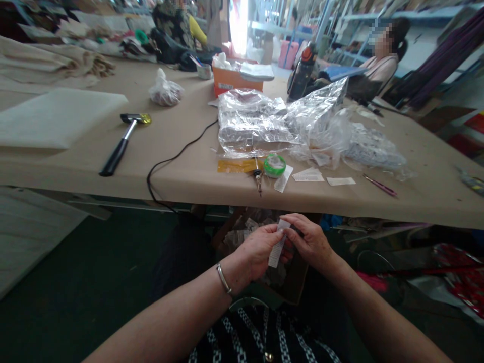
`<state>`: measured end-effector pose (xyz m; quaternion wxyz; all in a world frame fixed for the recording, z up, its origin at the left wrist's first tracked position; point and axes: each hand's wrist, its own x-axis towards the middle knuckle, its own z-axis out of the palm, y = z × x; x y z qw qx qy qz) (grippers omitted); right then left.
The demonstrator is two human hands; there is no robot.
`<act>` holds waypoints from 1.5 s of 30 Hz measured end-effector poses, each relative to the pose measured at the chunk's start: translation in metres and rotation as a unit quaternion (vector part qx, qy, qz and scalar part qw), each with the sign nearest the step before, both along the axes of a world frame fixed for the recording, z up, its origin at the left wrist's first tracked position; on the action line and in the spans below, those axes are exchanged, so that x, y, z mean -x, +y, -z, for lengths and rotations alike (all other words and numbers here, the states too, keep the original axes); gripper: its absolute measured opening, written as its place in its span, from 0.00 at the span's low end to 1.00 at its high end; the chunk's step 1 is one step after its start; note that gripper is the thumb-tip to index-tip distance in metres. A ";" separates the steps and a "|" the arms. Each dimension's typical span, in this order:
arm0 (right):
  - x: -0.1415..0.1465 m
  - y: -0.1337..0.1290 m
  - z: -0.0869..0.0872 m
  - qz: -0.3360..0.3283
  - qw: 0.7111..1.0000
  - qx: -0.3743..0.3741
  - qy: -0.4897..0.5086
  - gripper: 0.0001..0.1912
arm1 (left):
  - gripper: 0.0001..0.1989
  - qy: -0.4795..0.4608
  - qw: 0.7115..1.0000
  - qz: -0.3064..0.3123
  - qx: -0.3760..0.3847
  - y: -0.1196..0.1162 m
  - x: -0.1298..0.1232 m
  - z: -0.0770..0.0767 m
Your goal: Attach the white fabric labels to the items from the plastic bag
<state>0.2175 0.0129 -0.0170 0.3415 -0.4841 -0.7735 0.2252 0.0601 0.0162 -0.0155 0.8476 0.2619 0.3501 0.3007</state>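
Between my two hands is a narrow white printed label [277,252], held over my lap below the table edge. My left hand [260,251] pinches it between thumb and fingers. At its upper end, the thumb and fingers of my right hand [308,241] are closed on the same label. Under the hands stands a cardboard box [298,285] with many clear plastic scraps [242,236] in it. On the table edge beyond lie a soldering-iron-like tool [258,181], a green tape roll [275,166], more white labels [308,175] and tweezers [380,185].
Clear plastic bags [257,121] are heaped at the table's middle, before an orange box [237,80] and a dark bottle [302,73]. A hammer [124,141] lies left, near a black cord [185,146]. Another person [381,60] sits at far right, one more at the back.
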 end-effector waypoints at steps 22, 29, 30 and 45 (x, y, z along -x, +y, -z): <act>0.005 0.005 0.003 0.064 0.933 0.245 0.257 0.10 | 0.07 0.017 1.000 -0.014 0.009 -0.003 0.002 -0.001; 0.011 0.011 0.006 0.063 0.897 0.291 0.327 0.11 | 0.12 0.026 0.999 -0.027 -0.019 -0.003 0.004 0.005; 0.012 0.013 0.006 0.061 0.895 0.297 0.328 0.11 | 0.13 0.026 0.999 -0.031 -0.024 -0.003 0.004 0.005; 0.043 0.056 -0.007 0.029 0.955 0.200 0.217 0.09 | 0.09 0.212 0.931 -0.174 -0.241 0.034 0.030 0.011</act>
